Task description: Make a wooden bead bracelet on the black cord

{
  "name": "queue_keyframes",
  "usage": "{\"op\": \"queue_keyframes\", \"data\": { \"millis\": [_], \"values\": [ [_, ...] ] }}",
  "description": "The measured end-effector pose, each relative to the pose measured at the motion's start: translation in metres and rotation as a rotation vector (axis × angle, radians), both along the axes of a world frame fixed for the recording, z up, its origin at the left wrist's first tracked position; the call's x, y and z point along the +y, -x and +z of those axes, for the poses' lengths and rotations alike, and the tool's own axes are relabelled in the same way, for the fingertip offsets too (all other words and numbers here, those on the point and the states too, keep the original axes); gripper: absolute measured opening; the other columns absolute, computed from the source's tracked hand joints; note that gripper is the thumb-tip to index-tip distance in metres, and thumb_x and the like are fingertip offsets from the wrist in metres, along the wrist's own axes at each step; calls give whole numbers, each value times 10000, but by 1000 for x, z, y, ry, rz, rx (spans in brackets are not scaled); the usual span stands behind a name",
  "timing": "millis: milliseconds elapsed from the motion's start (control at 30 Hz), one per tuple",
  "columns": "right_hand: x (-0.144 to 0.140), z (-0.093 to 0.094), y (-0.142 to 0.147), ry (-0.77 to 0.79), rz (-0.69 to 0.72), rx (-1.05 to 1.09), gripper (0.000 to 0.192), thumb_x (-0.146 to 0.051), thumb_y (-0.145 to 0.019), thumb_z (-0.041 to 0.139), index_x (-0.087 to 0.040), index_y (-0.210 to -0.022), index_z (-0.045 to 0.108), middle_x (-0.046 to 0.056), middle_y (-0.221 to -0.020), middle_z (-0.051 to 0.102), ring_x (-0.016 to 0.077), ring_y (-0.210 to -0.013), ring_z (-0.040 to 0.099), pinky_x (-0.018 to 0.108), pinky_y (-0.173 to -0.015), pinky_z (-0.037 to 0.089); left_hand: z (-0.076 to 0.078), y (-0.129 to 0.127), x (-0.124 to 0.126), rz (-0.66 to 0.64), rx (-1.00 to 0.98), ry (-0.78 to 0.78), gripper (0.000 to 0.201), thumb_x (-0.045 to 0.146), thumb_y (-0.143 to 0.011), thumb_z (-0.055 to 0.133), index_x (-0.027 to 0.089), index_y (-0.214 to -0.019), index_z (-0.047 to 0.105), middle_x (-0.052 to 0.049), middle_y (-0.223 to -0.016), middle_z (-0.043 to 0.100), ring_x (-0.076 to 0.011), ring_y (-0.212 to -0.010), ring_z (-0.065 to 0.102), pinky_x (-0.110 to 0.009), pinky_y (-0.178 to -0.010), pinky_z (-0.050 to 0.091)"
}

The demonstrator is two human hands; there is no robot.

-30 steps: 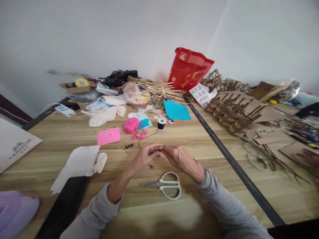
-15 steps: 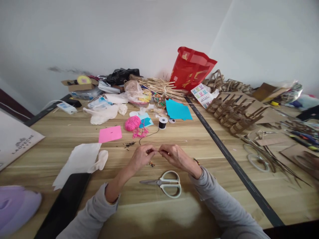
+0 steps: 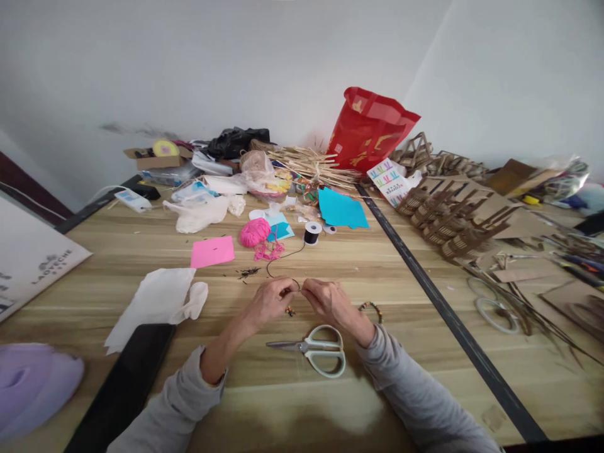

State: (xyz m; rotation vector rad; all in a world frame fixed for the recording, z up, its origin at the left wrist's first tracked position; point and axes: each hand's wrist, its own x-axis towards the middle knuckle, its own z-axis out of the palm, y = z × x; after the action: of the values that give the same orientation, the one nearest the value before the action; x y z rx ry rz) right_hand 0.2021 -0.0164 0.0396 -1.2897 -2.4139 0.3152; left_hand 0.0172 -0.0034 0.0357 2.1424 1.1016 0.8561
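Note:
My left hand [image 3: 271,298] is pinched closed on a thin black cord [image 3: 285,255], which curves over from a spool [image 3: 312,233] and arches at the fingertips. Facing it, almost touching, my right hand [image 3: 330,302] is also closed in a pinch at the cord's end; the fingers hide most of what lies between them. Small coloured beads [image 3: 290,311] hang or lie just below my left fingertips; which of the two I cannot tell. A beaded bracelet [image 3: 379,311] is on the table beside my right wrist. Scissors [image 3: 306,346] with pale handles lie below both hands.
Short black cord pieces [image 3: 248,272] lie left of the spool, near pink yarn [image 3: 255,232] and pink paper [image 3: 212,251]. A black phone-like slab [image 3: 129,377] and white tissue [image 3: 146,302] are at left. Small woven baskets [image 3: 453,233] stand right, beyond a dark strip [image 3: 438,318].
The view has shifted slightly, moving the scene rightward. The cord now bows up by my left fingertips, and my right hand has turned a little, leaving more of the bracelet visible.

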Motion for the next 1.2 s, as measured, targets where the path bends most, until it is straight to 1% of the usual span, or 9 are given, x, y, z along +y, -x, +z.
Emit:
{"op": "queue_keyframes", "data": {
  "millis": [167, 333, 433, 533, 700, 800, 900, 1000, 1200],
  "values": [
    [11, -11, -10, 191, 8, 445, 182, -224, -925, 440, -159, -913, 609, 4, -682, 598, 94, -557, 520, 195, -538, 370, 0, 2, 0, 18, -253, 291, 125, 243, -792, 563, 148, -716, 595, 8, -628, 577, -116, -584, 512, -214, -562, 402],
    [18, -25, -5, 297, 82, 549, 317, -171, -842, 517, -206, -1154, 566, 54, -1032, 594, 98, -691, 577, 203, -580, 452, 2, 0, -2, 15, -482, 443, 158, 287, -782, 586, 144, -716, 568, 12, -640, 568, -113, -617, 523, -230, -623, 428],
    [18, -31, 2, 325, 115, 539, 297, -171, -838, 531, -206, -1127, 586, 49, -1010, 592, 97, -683, 570, 210, -603, 462, 4, 0, -2, 20, -534, 477, 167, 296, -782, 603, 141, -725, 577, 7, -644, 591, -115, -637, 542, -239, -663, 442],
    [18, -34, 6, 349, 111, 563, 173, -267, -872, 538, -162, -957, 646, 38, -890, 621, 118, -721, 563, 213, -633, 447, 4, -2, -3, -14, -559, 482, 158, 289, -798, 598, 141, -743, 590, -9, -678, 626, -127, -675, 575, -256, -700, 462],
    [20, -41, 9, 603, 34, 755, 403, -477, -883, 483, -135, -743, 646, -8, -619, 583, 110, -583, 534, 201, -541, 410, 3, -5, -4, -164, -426, 304, 183, 247, -835, 558, 162, -964, 656, -100, -1062, 652, -200, -990, 603, -316, -853, 487],
    [22, -45, 9, 826, 0, 998, 426, -554, -816, 551, -144, -799, 667, 21, -688, 648, 146, -656, 611, 228, -583, 476, -3, -5, -2, -48, -270, 78, 328, 237, -849, 536, 183, -1167, 598, -120, -1260, 559, -222, -1116, 543, -328, -905, 476],
    [24, -44, 9, 972, -7, 1215, 426, -553, -802, 579, -140, -818, 679, 53, -757, 688, 152, -699, 646, 233, -620, 504, -13, -3, 3, 58, -171, 64, 410, 211, -875, 468, 164, -1280, 506, -132, -1256, 578, -195, -950, 614, -306, -772, 521],
    [25, -42, 9, 1026, 28, 1371, 377, -514, -803, 607, -144, -819, 679, 59, -815, 702, 137, -726, 657, 214, -633, 513, -23, 0, 8, 81, -123, 89, 378, 176, -874, 443, 147, -1238, 541, -125, -1166, 649, -203, -969, 627, -299, -769, 512],
    [28, -40, 8, 1019, 10, 1476, 327, -457, -860, 572, -142, -832, 657, 71, -828, 709, 133, -758, 670, 206, -639, 516, -29, 3, 15, 92, 61, 69, 201, 208, -854, 509, 133, -895, 691, -77, -829, 718, -174, -722, 626, -273, -679, 469]
  ]
}}
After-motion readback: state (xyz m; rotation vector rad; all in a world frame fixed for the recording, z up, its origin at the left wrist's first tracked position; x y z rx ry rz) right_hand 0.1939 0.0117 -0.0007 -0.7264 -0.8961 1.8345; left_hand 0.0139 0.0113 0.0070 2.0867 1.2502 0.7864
